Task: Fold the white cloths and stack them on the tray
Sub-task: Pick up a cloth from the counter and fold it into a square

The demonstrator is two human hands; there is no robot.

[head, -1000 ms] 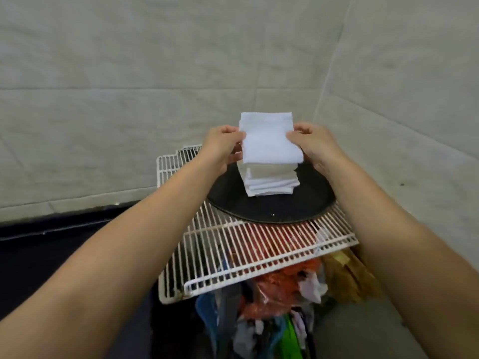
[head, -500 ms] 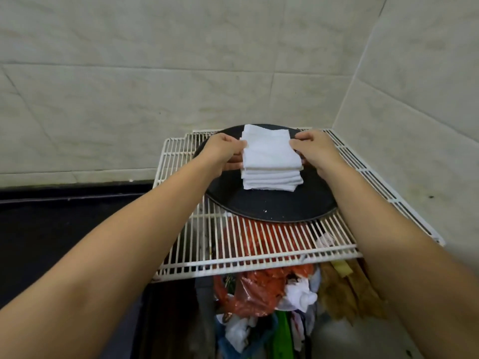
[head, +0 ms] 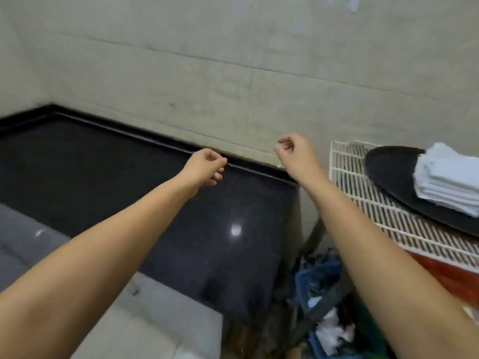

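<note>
The stack of folded white cloths sits on the black round tray out at my three o'clock, the pile pressed against the right edge of my view. The tray rests on a white wire rack, with bare tray surface showing on the side nearer me. My right hand is at one o'clock, well apart from the cloths, fingers curled loosely inward and holding nothing. My left hand is at about twelve o'clock, over the back edge of the black granite counter; its fingers are also half curled and empty. Behind both hands runs a pale tiled wall. Down at five o'clock, below the rack, lies a blue basket with crumpled white paper and other clutter I cannot make out.
</note>
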